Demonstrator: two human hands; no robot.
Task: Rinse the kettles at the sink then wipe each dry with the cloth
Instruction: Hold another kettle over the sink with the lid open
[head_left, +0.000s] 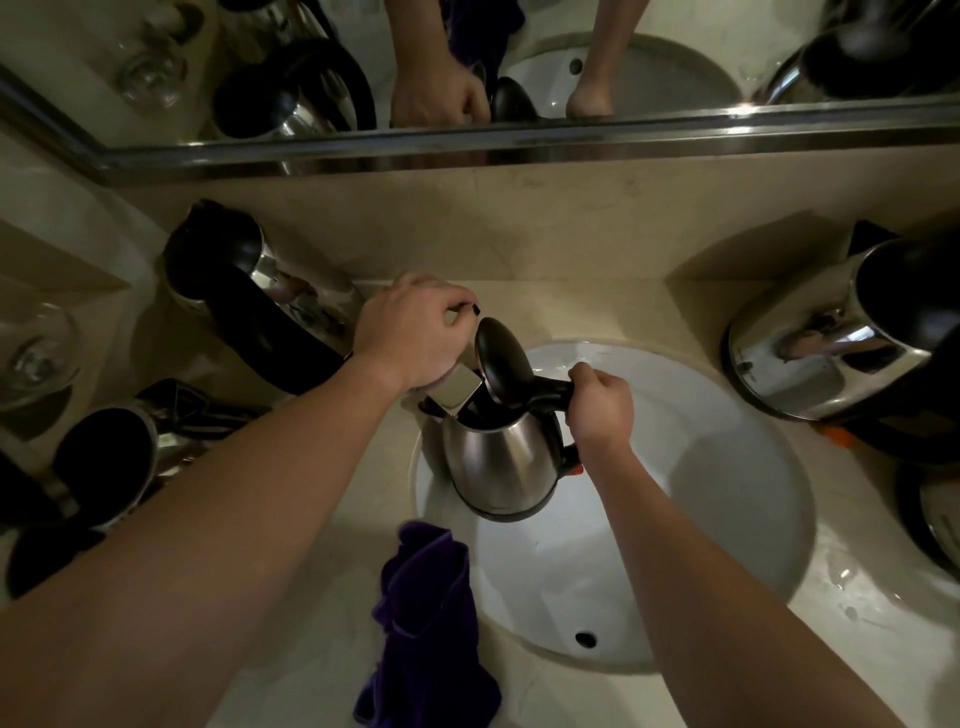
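Note:
A steel kettle (498, 462) with its black lid raised is held over the white sink (727, 499), its mouth under the square tap spout (460, 389). My right hand (602, 410) grips its black handle. My left hand (410, 332) grips the tap lever at the back of the basin, fingers curled over it. A purple cloth (426, 597) hangs over the sink's front left rim. Whether water is running is not visible.
Another steel kettle (244, 291) stands on the counter at the left, a third (109, 462) nearer me, and a big one (831, 338) at the right. Glasses (36, 358) stand far left. A mirror (519, 67) runs along the back wall.

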